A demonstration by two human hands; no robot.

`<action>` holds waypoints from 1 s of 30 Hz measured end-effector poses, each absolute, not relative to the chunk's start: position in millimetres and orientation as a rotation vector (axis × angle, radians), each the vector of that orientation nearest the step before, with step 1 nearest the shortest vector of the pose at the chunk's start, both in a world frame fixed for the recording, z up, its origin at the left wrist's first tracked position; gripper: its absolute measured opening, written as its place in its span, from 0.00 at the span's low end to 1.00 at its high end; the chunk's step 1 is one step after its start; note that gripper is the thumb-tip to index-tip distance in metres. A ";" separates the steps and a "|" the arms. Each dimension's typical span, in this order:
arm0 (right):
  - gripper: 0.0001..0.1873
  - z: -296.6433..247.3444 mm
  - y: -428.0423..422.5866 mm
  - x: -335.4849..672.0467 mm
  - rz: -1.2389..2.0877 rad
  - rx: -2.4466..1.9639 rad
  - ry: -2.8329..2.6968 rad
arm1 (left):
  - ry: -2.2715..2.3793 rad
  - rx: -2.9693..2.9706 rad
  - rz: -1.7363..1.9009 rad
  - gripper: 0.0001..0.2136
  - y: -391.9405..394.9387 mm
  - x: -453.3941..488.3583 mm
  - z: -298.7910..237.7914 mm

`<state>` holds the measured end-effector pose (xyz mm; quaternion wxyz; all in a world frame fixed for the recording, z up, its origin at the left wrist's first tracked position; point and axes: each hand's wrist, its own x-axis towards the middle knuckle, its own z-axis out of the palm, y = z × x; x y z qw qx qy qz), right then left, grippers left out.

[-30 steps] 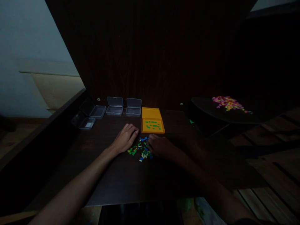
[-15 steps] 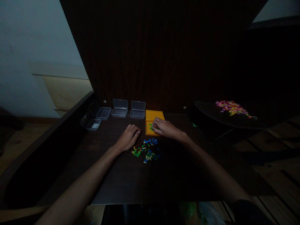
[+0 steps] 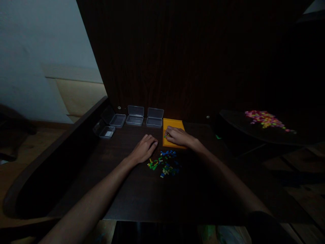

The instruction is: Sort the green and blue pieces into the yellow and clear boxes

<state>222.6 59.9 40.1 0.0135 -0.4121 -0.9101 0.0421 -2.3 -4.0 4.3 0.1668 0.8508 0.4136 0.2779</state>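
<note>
My right hand (image 3: 176, 135) is over an open yellow box (image 3: 173, 123), its fingers curled together low at the box's left side. A bit of green shows by the fingertips; what they hold, if anything, is hidden. On the dark table, my left hand (image 3: 144, 149) rests palm down with fingers loosely bent and nothing visible in it. Just right of it and in front of the box lies a loose pile of small building bricks (image 3: 166, 166) in blue, green, yellow and pale colours.
Several clear plastic cases with raised lids, one of them a clear case (image 3: 154, 122), line the back left. At right, a dark shelf (image 3: 236, 123) bears a heap of pink and yellow bits (image 3: 266, 119). A raised side panel (image 3: 63, 135) bounds the table's left.
The head view has shifted slightly, moving the scene rightward. My right hand has moved a little left within the yellow box, covering most of the green pieces seen there before. My left hand stays put.
</note>
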 end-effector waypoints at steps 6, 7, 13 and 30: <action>0.14 42.4 52.6 226.0 0.089 -1.282 -2.841 | 1.185 2.405 0.781 0.13 -4.1 -2.5 5.3; 0.14 42.5 50.6 226.8 0.089 -1.276 -2.834 | 1.186 2.405 0.780 0.13 -4.2 -2.6 5.4; 0.17 41.0 38.2 227.5 0.059 -1.257 -2.821 | 1.186 2.416 0.770 0.13 -3.7 -2.8 4.7; 0.21 41.5 17.3 232.8 -0.036 -1.186 -2.835 | 1.184 2.441 0.759 0.14 -2.4 -3.6 2.7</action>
